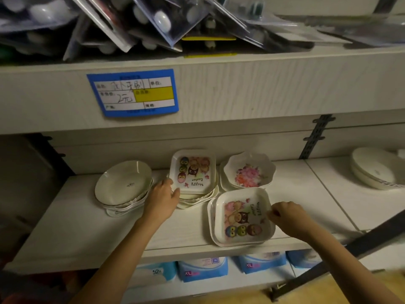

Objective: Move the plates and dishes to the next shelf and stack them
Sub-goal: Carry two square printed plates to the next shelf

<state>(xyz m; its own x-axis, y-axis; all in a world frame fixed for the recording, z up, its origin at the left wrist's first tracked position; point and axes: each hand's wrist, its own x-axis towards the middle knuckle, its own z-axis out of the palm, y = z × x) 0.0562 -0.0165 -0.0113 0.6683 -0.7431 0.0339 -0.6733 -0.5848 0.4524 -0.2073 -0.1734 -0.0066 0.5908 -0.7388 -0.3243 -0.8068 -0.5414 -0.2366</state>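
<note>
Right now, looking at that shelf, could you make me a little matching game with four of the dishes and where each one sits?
Things:
1. plain round plates
2. rear owl plate
3. flower dish
4. front owl plate

Places:
A. nearest the shelf's front edge, at the right hand
B. back right of the group
C. far left
D. back middle, at the left hand

Pairs: 1-C, 2-D, 3-B, 4-A
</note>
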